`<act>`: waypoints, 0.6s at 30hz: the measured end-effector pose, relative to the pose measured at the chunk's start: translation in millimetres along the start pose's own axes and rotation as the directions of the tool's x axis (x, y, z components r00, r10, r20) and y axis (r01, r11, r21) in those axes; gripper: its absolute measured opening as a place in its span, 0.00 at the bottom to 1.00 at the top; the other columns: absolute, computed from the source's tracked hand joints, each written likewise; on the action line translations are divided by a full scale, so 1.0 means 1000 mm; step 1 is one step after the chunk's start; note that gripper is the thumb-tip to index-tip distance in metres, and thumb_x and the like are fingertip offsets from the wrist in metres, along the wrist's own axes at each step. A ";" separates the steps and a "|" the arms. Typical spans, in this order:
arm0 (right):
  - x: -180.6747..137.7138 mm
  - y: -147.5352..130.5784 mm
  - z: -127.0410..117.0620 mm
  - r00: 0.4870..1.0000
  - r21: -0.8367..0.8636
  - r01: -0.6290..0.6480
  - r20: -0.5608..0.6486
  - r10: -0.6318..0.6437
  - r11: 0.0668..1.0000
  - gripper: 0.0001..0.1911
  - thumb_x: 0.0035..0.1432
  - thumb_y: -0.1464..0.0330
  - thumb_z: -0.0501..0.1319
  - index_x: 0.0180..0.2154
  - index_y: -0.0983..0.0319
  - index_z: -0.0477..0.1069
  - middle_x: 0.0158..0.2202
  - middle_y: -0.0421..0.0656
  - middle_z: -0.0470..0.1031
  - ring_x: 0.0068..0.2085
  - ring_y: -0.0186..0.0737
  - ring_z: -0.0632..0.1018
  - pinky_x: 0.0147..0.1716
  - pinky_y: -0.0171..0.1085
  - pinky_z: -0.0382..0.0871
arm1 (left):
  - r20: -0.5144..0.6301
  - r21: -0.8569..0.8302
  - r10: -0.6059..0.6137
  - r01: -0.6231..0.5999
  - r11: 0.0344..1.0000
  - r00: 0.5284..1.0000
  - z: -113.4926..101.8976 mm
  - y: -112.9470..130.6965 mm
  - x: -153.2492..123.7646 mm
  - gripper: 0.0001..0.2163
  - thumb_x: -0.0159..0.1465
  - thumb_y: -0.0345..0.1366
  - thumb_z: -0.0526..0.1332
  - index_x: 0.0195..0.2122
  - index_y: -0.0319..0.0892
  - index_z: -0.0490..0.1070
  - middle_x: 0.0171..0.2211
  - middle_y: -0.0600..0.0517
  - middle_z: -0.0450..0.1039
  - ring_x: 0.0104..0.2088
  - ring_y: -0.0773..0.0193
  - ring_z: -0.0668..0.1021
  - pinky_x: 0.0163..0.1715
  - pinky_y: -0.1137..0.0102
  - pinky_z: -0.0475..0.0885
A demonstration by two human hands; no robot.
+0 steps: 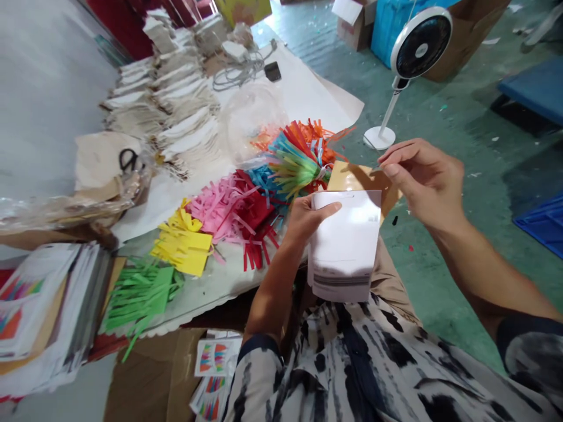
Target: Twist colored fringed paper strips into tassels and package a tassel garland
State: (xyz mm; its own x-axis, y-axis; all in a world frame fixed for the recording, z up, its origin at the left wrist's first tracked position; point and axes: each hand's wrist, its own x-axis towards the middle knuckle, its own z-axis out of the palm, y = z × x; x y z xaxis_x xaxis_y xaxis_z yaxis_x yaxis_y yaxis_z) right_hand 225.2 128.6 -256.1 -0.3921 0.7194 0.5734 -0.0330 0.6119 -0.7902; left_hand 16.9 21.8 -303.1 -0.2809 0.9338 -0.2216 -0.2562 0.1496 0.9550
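My left hand (307, 218) grips a white folded paper sleeve (345, 243) with faint print, its thumb lying across the top left. A small slot or staple shows near the sleeve's upper edge. My right hand (428, 183) is raised to the right, thumb and forefinger pinched; whatever lies between them is too small to name. Behind the sleeve sits a tan card (349, 174), partly covered. Just beyond it lies a multicoloured bundle of fringed paper tassels (297, 164), tied with a light string.
Fringed paper lies along the table in pink (220, 208), yellow (187, 249) and green (143, 293). Stacks of white sheets (180, 99) fill the back. Printed cards (48, 305) are piled at left. A white fan (420, 50) stands on the floor, near a blue crate (543, 225).
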 end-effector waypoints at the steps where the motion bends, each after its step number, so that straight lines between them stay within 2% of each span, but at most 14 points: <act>1: -0.001 -0.002 0.003 0.995 0.088 -0.088 0.051 0.083 0.992 0.07 0.71 0.58 0.72 0.43 0.52 0.82 0.49 0.47 0.83 0.51 0.49 0.81 0.53 0.51 0.76 | -0.009 -0.018 0.004 -0.004 1.000 1.000 -0.002 0.000 0.003 0.20 0.47 0.45 0.84 0.37 0.39 0.87 0.32 0.49 0.86 0.29 0.62 0.82 0.31 0.69 0.76; 4: -0.004 -0.004 0.011 0.945 0.189 -0.283 0.221 0.240 0.940 0.11 0.65 0.55 0.76 0.42 0.52 0.81 0.47 0.45 0.82 0.47 0.48 0.80 0.45 0.47 0.77 | -0.023 -0.055 0.012 -0.013 0.998 1.000 -0.004 -0.001 0.010 0.21 0.47 0.46 0.84 0.37 0.39 0.87 0.33 0.49 0.86 0.29 0.62 0.82 0.31 0.69 0.76; 7: -0.009 0.000 0.014 0.912 0.124 -0.355 0.266 0.314 0.927 0.15 0.63 0.51 0.77 0.39 0.52 0.79 0.39 0.42 0.80 0.36 0.43 0.75 0.33 0.43 0.71 | -0.024 -0.076 0.006 -0.008 0.997 1.000 -0.006 -0.002 0.013 0.21 0.46 0.47 0.85 0.35 0.39 0.87 0.32 0.48 0.86 0.28 0.61 0.82 0.30 0.69 0.76; 9: -0.011 0.003 0.014 0.887 0.050 -0.360 0.329 0.325 0.932 0.15 0.65 0.50 0.75 0.39 0.52 0.79 0.38 0.42 0.79 0.33 0.40 0.73 0.29 0.42 0.67 | -0.012 -0.101 0.003 -0.005 0.995 1.000 -0.007 -0.003 0.014 0.21 0.46 0.46 0.85 0.35 0.39 0.87 0.31 0.48 0.86 0.28 0.61 0.82 0.30 0.68 0.77; 11: -0.011 0.004 0.014 0.872 -0.033 -0.290 0.403 0.279 0.956 0.14 0.68 0.51 0.73 0.39 0.54 0.81 0.41 0.44 0.81 0.37 0.43 0.77 0.32 0.43 0.70 | -0.007 -0.124 0.007 -0.008 0.992 1.000 -0.007 -0.004 0.014 0.20 0.45 0.45 0.85 0.35 0.39 0.87 0.31 0.48 0.86 0.28 0.61 0.82 0.30 0.68 0.77; 14: -0.010 0.006 0.014 0.872 -0.091 -0.169 0.450 0.192 0.981 0.12 0.69 0.53 0.72 0.38 0.54 0.82 0.47 0.47 0.82 0.48 0.50 0.81 0.43 0.48 0.77 | -0.009 -0.125 0.025 -0.025 0.992 1.000 -0.007 -0.005 0.015 0.20 0.46 0.45 0.84 0.35 0.39 0.87 0.32 0.49 0.86 0.28 0.62 0.83 0.30 0.69 0.78; 18: -0.007 0.010 0.017 0.863 -0.140 -0.198 0.443 0.240 0.970 0.10 0.67 0.55 0.72 0.38 0.53 0.83 0.45 0.45 0.82 0.47 0.49 0.82 0.45 0.49 0.76 | -0.009 -0.097 0.060 -0.061 0.993 0.998 -0.005 -0.007 0.014 0.17 0.49 0.45 0.83 0.35 0.40 0.87 0.31 0.50 0.86 0.28 0.63 0.82 0.29 0.70 0.77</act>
State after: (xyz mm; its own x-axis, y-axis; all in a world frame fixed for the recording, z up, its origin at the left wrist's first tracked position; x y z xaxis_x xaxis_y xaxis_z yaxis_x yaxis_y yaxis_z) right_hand 211.6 123.6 -271.4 -0.7542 0.6225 0.2092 0.1744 0.4969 -0.8501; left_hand 10.4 32.6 -313.7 -0.3042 0.9381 -0.1658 -0.3268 0.0607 0.9431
